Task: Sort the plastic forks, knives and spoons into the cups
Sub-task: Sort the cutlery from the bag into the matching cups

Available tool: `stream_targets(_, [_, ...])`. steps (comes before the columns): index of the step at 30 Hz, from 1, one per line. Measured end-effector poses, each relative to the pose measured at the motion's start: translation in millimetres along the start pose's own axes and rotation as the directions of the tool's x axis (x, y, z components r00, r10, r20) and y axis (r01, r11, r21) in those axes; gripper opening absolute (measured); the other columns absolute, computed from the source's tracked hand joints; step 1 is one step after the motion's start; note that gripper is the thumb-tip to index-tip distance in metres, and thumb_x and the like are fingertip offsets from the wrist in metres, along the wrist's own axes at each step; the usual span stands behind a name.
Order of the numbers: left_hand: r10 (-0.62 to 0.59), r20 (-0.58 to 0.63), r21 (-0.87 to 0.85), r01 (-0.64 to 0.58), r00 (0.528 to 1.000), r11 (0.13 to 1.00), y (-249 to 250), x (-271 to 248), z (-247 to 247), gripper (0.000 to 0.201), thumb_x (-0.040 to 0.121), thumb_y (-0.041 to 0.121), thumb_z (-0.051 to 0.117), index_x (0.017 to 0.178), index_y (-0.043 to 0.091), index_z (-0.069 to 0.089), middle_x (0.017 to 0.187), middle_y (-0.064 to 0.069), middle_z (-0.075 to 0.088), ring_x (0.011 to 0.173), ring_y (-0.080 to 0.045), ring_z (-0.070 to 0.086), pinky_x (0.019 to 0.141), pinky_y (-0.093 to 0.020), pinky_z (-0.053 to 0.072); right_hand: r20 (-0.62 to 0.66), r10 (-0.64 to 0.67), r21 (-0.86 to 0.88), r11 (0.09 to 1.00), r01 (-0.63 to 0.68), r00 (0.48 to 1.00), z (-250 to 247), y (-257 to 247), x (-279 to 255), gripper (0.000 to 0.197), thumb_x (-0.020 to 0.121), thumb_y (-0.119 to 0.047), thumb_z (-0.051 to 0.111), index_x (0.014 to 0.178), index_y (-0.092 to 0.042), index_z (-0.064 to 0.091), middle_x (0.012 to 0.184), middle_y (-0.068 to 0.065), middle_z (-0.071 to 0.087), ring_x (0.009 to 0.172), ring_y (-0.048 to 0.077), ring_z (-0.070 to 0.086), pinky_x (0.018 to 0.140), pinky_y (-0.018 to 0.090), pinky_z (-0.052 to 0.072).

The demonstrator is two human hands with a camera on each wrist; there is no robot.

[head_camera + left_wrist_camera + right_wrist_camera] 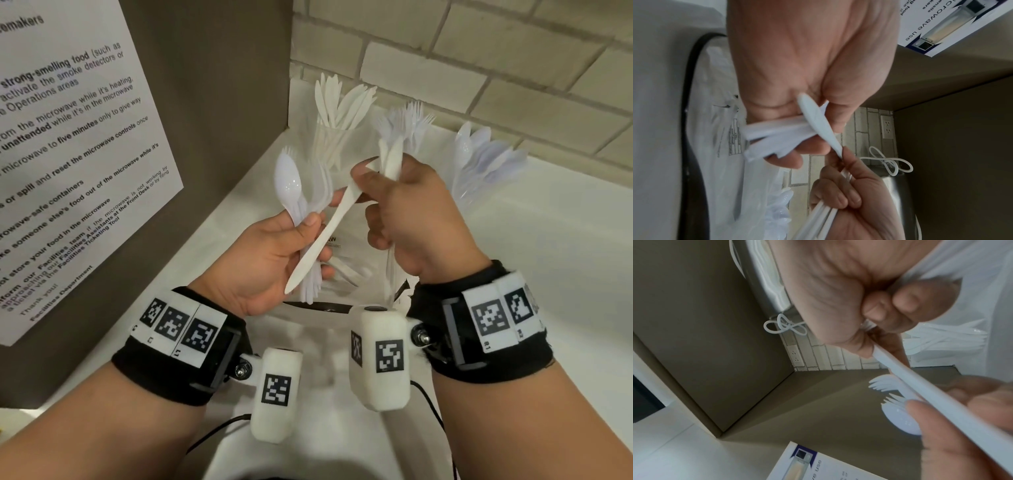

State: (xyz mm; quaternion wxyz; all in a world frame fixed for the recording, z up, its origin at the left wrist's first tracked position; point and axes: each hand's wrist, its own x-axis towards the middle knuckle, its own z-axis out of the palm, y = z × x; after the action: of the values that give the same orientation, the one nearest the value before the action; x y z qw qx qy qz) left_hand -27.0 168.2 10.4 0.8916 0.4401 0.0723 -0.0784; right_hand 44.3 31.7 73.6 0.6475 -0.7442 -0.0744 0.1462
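My left hand (301, 240) grips a bunch of white spoons and forks (291, 185), heads up. One cream knife (329, 233) slants across that palm; my right hand (373, 195) pinches its upper end between thumb and forefinger. The same hand also holds a few upright knives (390, 157) in its curled fingers. In the left wrist view the knife (818, 123) crosses the bundle of handles (777, 134). In the right wrist view the knife (920, 386) runs out from my fist toward a spoon bowl (902, 420). Behind stand three clear cups: knives (337, 113), forks (407, 123), spoons (479, 161).
A clear plastic bag (346, 253) with more cutlery lies on the white counter (548, 240) under my hands. A brown panel with a printed notice (68, 137) stands at the left, a tiled wall (479, 51) behind. A coiled white cable (890, 164) lies beside a steel appliance.
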Motion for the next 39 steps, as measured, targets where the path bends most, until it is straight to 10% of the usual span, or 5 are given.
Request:
stream_targets(14, [0.033, -0.127, -0.043, -0.039, 0.991, 0.998, 8.3, 3.8, -3.6, 0.011, 0.082, 0.023, 0.057, 0.089, 0.015, 0.061, 0.072, 0.000, 0.051, 0.064, -0.013, 0.051, 0.069, -0.035, 0.047, -0.281, -0.142, 0.267, 0.938, 0.219, 0.949, -29.0, -46.9, 89.8, 0.012, 0.098, -0.028, 0.051, 0.106, -0.019, 0.052, 0.066, 0.004, 0.051, 0.047, 0.020, 0.052, 0.054, 0.033, 0.049])
stream_targets(23, [0.000, -0.176, -0.088, -0.016, 0.984, 0.996, 13.6, 6.4, -24.3, 0.017, 0.087, 0.020, 0.056, 0.082, 0.018, 0.072, 0.077, -0.004, 0.051, 0.067, -0.015, 0.051, 0.066, -0.035, 0.048, -0.390, -0.566, 0.083, 0.764, 0.639, 0.727, 13.7, -51.0, 186.2, 0.017, 0.100, -0.016, 0.043, 0.099, -0.018, 0.060, 0.070, 0.001, 0.051, 0.063, 0.011, 0.051, 0.061, 0.026, 0.050])
stream_targets(31, [-0.006, -0.214, -0.134, -0.023, 0.977, 0.991, 10.6, 17.3, -34.9, 0.008, 0.082, 0.019, 0.067, 0.082, 0.013, 0.073, 0.076, -0.008, 0.050, 0.064, -0.019, 0.051, 0.059, -0.034, 0.046, -0.271, -0.393, 0.190, 0.873, 0.449, 0.879, 35.3, -17.8, 244.4, 0.014, 0.099, -0.020, 0.050, 0.100, -0.018, 0.063, 0.074, 0.001, 0.058, 0.067, 0.014, 0.055, 0.069, 0.031, 0.049])
stream_targets(39, [-0.020, -0.236, -0.108, -0.006, 0.972, 0.994, 8.2, 18.1, -30.5, 0.015, 0.079, 0.018, 0.060, 0.087, 0.009, 0.068, 0.075, -0.008, 0.050, 0.064, -0.019, 0.049, 0.060, -0.035, 0.046, -0.212, -0.129, 0.183, 0.968, 0.170, 0.969, 27.7, -15.4, 248.1, 0.047, 0.098, -0.032, 0.050, 0.140, -0.012, 0.044, 0.142, 0.005, 0.051, 0.130, 0.019, 0.048, 0.097, 0.023, 0.036])
